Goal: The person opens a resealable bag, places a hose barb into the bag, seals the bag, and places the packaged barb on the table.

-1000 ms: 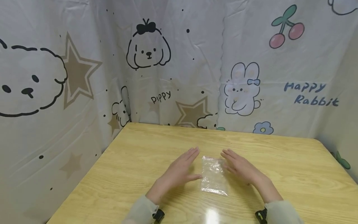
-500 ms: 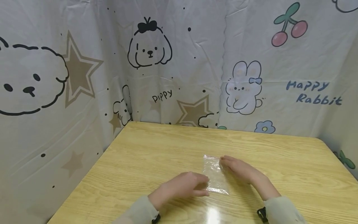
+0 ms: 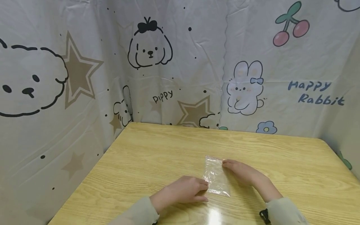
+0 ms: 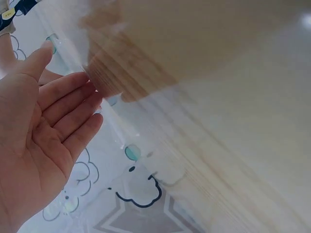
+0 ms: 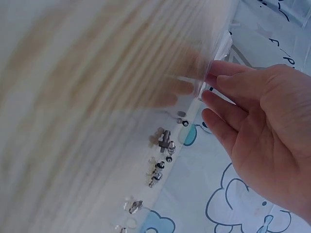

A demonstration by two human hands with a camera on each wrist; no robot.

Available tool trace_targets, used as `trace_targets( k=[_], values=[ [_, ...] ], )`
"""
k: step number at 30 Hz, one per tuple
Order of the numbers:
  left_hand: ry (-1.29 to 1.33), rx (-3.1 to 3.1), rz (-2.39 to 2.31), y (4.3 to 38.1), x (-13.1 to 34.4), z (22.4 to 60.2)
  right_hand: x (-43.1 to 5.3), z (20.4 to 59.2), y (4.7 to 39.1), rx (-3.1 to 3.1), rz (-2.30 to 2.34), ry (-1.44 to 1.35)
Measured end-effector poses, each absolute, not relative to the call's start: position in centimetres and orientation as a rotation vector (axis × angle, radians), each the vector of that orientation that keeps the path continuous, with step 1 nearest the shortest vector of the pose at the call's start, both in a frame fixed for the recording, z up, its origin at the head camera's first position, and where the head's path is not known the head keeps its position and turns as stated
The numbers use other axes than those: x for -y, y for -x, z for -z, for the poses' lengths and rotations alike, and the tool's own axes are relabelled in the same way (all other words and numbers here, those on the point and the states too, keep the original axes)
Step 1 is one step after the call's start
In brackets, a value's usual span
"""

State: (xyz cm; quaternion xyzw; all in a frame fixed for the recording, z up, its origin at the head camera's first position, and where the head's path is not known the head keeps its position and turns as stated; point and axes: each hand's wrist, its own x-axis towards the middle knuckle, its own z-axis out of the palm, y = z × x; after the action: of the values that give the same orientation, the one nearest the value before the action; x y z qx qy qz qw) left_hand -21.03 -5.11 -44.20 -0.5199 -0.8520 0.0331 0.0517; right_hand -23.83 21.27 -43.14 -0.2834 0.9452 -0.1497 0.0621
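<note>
A clear plastic zip bag [image 3: 217, 178] lies flat on the wooden table [image 3: 157, 150]. At its lower left side is my left hand [image 3: 184, 189], fingertips touching the edge and thumb held apart. The left wrist view shows those fingers of the left hand [image 4: 58, 116] nearly straight, side by side. My right hand [image 3: 244, 172] pinches the bag's upper right corner between thumb and index finger. In the right wrist view, clear film rises at the fingertips of the right hand [image 5: 262, 116], with the other fingers gently bent.
Several small silver and black metal pieces [image 5: 160, 165] lie on the table in the right wrist view; the head view does not show them. A printed cloth curtain [image 3: 180, 68] stands along the table's back and sides. Black bands [image 3: 264, 215] sit at the cuffs.
My left hand has come down and toward me from the upper left of the bag to its lower left edge. My right hand has settled onto the upper right corner; the bag has barely moved.
</note>
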Motion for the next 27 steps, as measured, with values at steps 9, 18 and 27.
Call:
trace_targets(
  k=[9, 18, 27],
  values=[
    [1.531, 2.606, -0.101, 21.1, 5.7, 43.9, -21.6, 42.9, 23.1, -2.83, 0.444, 0.786],
    [1.471, 2.637, -0.08, 22.3, 6.3, 43.9, -22.0, 42.7, 22.0, -2.84, 0.423, 0.798],
    [1.375, 2.673, -0.037, 24.0, 6.9, 44.2, -22.3, 43.1, 20.7, -2.876, 0.375, 0.849]
  ],
)
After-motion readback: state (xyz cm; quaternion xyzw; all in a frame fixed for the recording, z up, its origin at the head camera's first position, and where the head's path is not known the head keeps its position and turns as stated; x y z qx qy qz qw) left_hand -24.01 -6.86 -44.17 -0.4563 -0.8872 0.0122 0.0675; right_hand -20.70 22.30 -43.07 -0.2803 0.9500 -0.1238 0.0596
